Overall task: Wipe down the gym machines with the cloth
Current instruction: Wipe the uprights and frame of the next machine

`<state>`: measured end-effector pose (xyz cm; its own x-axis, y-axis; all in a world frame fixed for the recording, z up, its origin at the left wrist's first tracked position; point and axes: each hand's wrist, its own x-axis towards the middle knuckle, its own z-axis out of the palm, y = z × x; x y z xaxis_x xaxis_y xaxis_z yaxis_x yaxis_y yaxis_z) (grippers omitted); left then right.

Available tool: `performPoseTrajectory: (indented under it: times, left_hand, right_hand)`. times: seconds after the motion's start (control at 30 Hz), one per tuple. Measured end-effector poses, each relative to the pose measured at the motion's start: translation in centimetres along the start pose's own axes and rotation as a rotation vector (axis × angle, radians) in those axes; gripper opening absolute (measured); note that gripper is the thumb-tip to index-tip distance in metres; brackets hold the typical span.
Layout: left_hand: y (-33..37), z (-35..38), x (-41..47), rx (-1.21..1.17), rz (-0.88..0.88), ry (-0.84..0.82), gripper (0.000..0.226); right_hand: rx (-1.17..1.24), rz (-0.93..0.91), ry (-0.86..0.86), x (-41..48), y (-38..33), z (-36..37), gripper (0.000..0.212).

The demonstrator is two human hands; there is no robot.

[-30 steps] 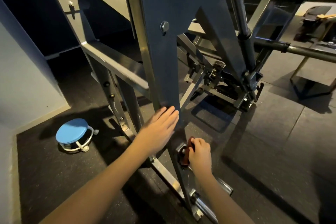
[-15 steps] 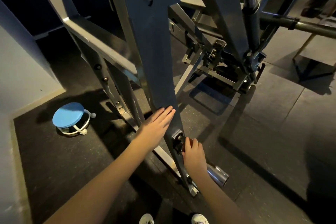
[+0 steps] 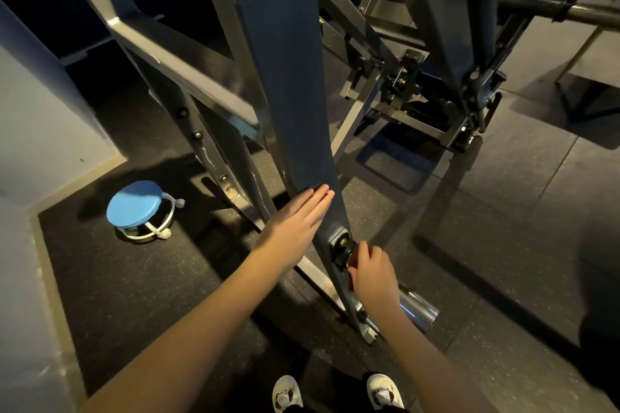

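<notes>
Both hands hold the same stations as half a second ago; the view has dipped, bringing the white shoes (image 3: 287, 392) fully into frame. The right hand (image 3: 372, 268) is curled round the cloth (image 3: 351, 273), of which only a dark sliver shows beside the fingers, at the lower end of the grey upright beam (image 3: 295, 94). A bolt assembly (image 3: 339, 246) sits just up-left of this grip. The left hand (image 3: 297, 223) lies flat on the beam beyond it, fingers straight and together. A chrome peg (image 3: 419, 310) projects just down-right of the grip. A blue round stool (image 3: 136, 204) stands well to the left on the rubber floor (image 3: 503, 245).
</notes>
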<state>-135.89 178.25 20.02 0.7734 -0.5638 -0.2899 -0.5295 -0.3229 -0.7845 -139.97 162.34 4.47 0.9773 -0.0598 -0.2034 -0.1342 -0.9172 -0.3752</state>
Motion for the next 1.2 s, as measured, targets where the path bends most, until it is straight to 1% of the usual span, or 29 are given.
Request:
performPoseTrajectory:
  times: [0.1, 0.2, 0.33, 0.4, 0.47, 0.57, 0.67, 0.8, 0.87, 1.0, 1.1, 1.2]
  left_hand:
    - [0.0, 0.2, 0.0, -0.005, 0.006, -0.002, 0.069]
    - [0.2, 0.3, 0.0, -0.019, -0.013, 0.020, 0.065]
    - [0.5, 0.4, 0.1, -0.066, -0.043, 0.057, 0.061]
    - [0.8, 0.3, 0.0, -0.095, -0.064, 0.081, 0.060]
    - [1.0, 0.4, -0.1, -0.132, -0.089, 0.094, 0.061]
    - [1.2, 0.6, 0.0, -0.181, -0.125, 0.094, 0.062]
    - [1.6, 0.5, 0.1, -0.206, -0.138, 0.110, 0.062]
    - [1.7, 0.6, 0.1, -0.207, -0.140, 0.109, 0.060]
    - [1.9, 0.6, 0.1, -0.208, -0.144, 0.095, 0.060]
    - [2.8, 0.5, 0.4, -0.253, -0.167, 0.102, 0.061]
    - [4.1, 0.6, 1.1, -0.315, -0.080, 0.080, 0.062]
    - [6.3, 1.6, 1.9, -0.405, 0.003, 0.030, 0.063]
  right_hand:
    - [-0.013, 0.070, -0.037, 1.4, -1.5, -0.2, 0.068]
    - [-0.028, 0.048, -0.051, -1.2, 0.1, -0.9, 0.069]
    - [-0.105, -0.007, 0.020, -5.2, 3.0, -0.8, 0.072]
    - [-0.100, 0.010, 0.012, -4.3, 2.4, -0.6, 0.070]
    - [-0.057, 0.024, -0.003, -1.7, 0.3, -0.2, 0.069]
    - [-0.054, 0.072, -0.058, 1.4, -2.1, 0.0, 0.068]
    - [-0.049, 0.040, -0.065, -0.6, -0.6, -0.6, 0.070]
    - [-0.162, -0.037, 0.021, -5.1, 2.9, -0.7, 0.073]
    - [-0.166, -0.029, 0.019, -4.2, 2.6, -0.4, 0.072]
    - [-0.071, 0.016, -0.037, 0.3, -1.0, 0.3, 0.070]
    - [-0.049, 0.058, -0.059, 1.2, -1.6, 0.2, 0.071]
    - [-0.034, 0.056, -0.062, -1.5, 0.5, -0.9, 0.072]
